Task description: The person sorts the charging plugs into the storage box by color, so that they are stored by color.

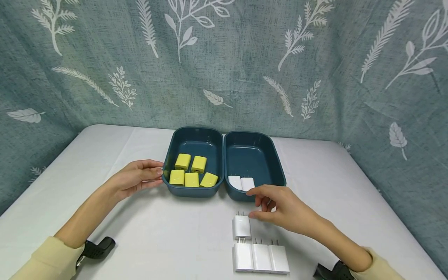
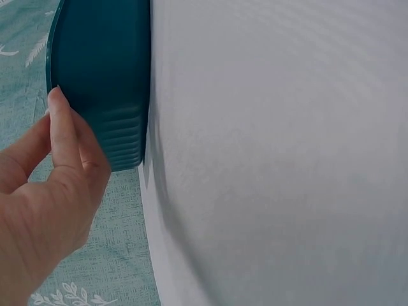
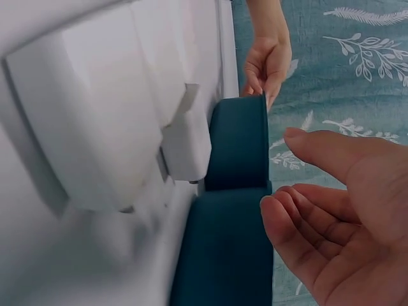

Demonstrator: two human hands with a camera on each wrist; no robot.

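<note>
My left hand (image 1: 140,177) rests its extended fingers against the outer left wall of the left blue container (image 1: 196,191); the left wrist view shows a fingertip at the rim. Several yellow charger blocks (image 1: 191,179) lie inside that container. My right hand (image 1: 285,206) hovers over the front rim of the right blue container (image 1: 252,140), thumb and index finger apart with nothing between them. Two white chargers (image 1: 247,183) sit by that container's front wall. Just below the right hand, one white two-prong charger (image 1: 242,227) lies on the table, ahead of a row of three white chargers (image 1: 261,258).
Both containers stand side by side toward the back of the white-covered table (image 1: 168,241). Behind them hangs a green curtain (image 1: 245,97) with white leaf prints. A dark wrist strap (image 1: 99,249) shows at the left sleeve.
</note>
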